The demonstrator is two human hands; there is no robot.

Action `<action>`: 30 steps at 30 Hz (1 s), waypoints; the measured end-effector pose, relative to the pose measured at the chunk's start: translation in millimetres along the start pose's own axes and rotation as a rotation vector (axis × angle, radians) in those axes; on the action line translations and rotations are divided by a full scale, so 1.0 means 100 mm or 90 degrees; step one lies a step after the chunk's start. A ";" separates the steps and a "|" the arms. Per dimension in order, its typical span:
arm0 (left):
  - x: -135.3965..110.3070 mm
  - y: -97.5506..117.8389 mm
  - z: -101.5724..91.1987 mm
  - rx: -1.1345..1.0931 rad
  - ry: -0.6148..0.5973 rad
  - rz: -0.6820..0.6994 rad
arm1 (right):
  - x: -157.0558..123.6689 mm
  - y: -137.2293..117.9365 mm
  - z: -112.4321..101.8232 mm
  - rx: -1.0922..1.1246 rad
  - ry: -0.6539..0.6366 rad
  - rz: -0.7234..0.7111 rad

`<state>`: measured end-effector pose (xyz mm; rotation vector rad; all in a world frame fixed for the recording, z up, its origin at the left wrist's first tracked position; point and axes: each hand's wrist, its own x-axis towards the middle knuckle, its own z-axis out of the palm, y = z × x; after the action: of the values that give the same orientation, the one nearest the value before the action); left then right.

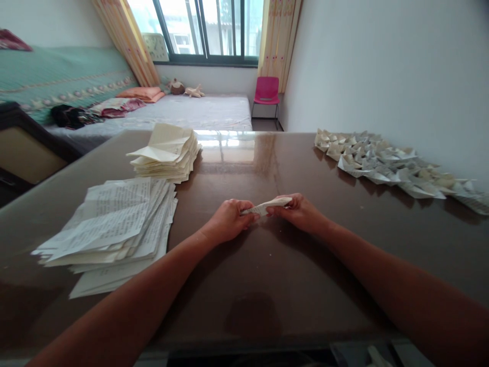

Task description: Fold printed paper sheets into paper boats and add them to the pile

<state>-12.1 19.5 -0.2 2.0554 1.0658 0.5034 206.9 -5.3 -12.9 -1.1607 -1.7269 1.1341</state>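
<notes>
Between my two hands is a small folded paper (263, 208), pale with printed text, held just over the middle of the brown table. My left hand (231, 219) pinches its left end between thumb and fingers. The right end is gripped by my right hand (296, 211), with the thumb on the near side. My fingers cover both ends of the paper. Left of my hands lie a stack of printed white sheets (118, 214) and, behind it, a stack of cream sheets (168, 153). Several folded paper boats (382, 158) stand in rows at the far right.
The glossy brown table (244, 285) reaches to a white wall (382, 66) on the right. Beyond it are a bed (214, 112), a pink chair (266, 92) and a window (206, 30). A dark chair (30, 142) stands at the left edge.
</notes>
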 end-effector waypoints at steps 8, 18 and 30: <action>0.02 -0.07 -0.09 0.130 0.052 0.014 | 0.04 0.03 -0.15 -0.048 0.067 0.025; -0.04 -0.07 -0.05 0.261 0.063 0.088 | -0.03 0.00 -0.15 -0.292 0.005 -0.002; -0.08 -0.04 -0.04 0.219 0.013 0.226 | -0.05 -0.16 -0.07 -0.453 0.041 -0.263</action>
<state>-21.1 16.3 -0.9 2.5701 0.8441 0.5464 210.1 -11.1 4.4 -1.1270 -2.2614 0.2199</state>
